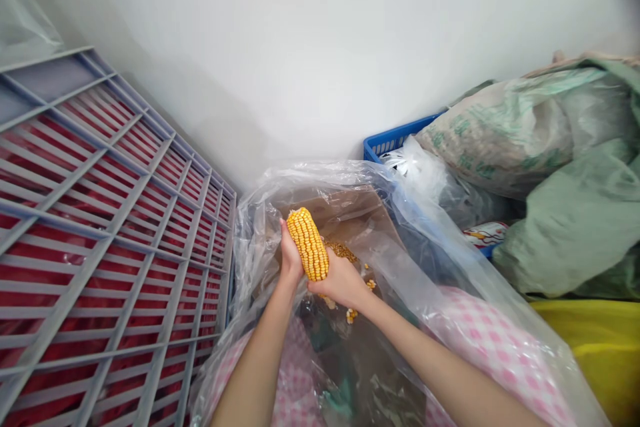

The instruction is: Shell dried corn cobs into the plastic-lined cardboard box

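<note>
Head view: left hand (291, 257) and right hand (343, 281) are clamping together on a corn cob (307, 243), with loose kernels (342, 251) lying below in a clear plastic bag (260, 247).

- corn cob (307, 243): golden-yellow kernels, tight lengthwise rows
- rack (50, 78): grey lattice, red slats behind
- cloth (495, 353): pink-and-white gingham
- woven sack (493, 133): off-white, pale green print
- second sack (575, 227): plain sage green
- basket (395, 137): bright blue grid
- sheet (600, 347): solid yellow
- wall (320, 47): white
</note>
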Available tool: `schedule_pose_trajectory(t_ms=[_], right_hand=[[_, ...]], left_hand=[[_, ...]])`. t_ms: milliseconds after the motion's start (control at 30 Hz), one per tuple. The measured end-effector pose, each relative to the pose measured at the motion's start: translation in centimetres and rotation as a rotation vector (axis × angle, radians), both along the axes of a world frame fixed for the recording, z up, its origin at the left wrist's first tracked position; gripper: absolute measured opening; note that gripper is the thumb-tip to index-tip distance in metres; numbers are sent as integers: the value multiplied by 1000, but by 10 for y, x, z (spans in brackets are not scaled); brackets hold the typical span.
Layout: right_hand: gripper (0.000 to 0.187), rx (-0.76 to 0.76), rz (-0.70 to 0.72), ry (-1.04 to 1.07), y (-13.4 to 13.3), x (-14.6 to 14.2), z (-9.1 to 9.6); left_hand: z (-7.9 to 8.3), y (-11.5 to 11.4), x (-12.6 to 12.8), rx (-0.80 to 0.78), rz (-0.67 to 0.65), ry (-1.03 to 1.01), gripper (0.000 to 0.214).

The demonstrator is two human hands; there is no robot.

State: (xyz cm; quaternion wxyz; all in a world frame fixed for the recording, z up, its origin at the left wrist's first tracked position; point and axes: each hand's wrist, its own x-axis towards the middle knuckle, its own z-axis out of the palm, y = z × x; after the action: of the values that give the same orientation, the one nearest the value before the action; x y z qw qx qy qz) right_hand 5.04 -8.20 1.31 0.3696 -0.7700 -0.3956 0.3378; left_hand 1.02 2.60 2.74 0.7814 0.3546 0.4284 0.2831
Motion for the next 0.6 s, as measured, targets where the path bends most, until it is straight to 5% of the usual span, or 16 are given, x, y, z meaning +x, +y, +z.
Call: schedule_pose_trajectory(t_ms=[600], right_hand=[[40, -26, -7, -50, -1, -2, -4]], left_hand=[[-6, -3, 0, 35, 36, -24, 58]])
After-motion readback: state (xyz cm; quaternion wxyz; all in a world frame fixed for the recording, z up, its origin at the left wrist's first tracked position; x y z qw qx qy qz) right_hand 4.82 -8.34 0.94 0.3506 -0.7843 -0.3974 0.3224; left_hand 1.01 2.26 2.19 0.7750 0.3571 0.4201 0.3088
